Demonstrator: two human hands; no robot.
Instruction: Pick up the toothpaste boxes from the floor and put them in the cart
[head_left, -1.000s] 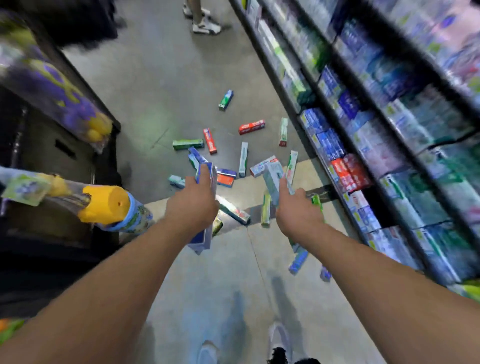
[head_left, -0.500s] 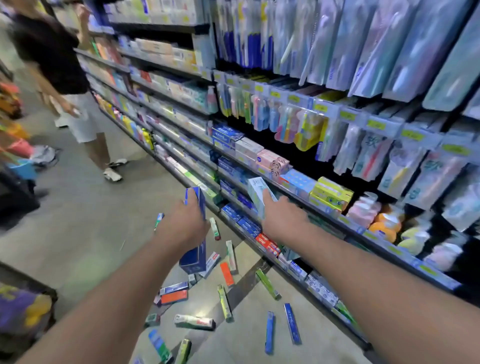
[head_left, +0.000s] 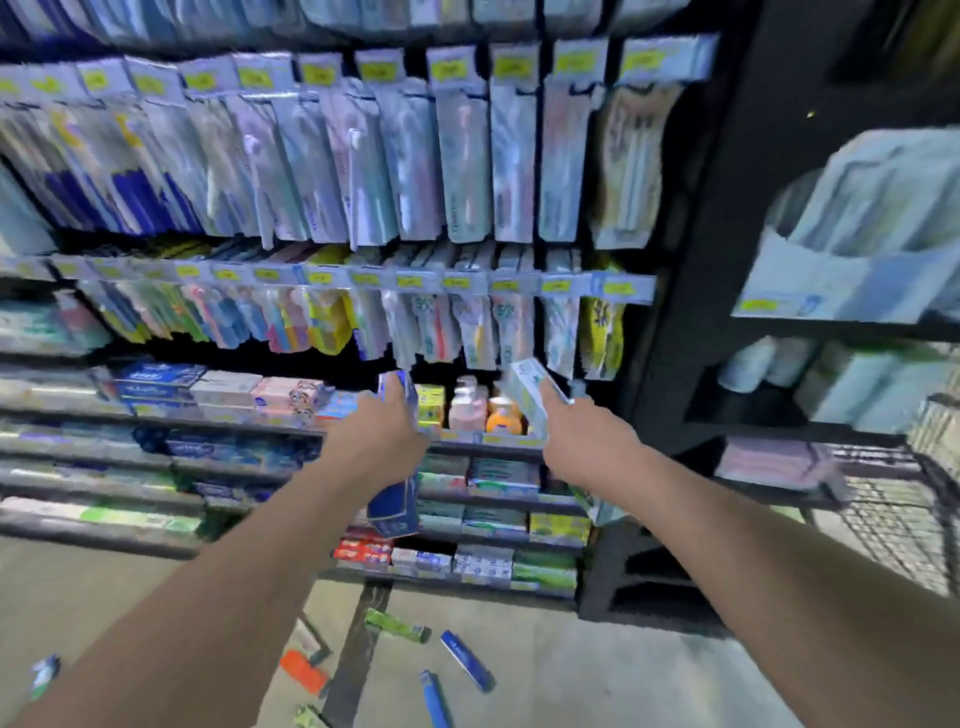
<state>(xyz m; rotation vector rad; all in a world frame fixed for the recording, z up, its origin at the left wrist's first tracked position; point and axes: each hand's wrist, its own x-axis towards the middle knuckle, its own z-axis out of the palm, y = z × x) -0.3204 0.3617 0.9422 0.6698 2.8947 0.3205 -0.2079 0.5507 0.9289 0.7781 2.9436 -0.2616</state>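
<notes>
Up by shelves (head_left: 260, 426): L hand (head_left: 382, 441) gripping dark-blue box (head_left: 395, 512), R hand (head_left: 582, 441) gripping pale box (head_left: 530, 395); more boxes (head_left: 397, 626) on floor (head_left: 597, 675).

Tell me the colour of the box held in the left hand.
Dark blue box, gripped by the left hand; shows best in the head view.
</notes>
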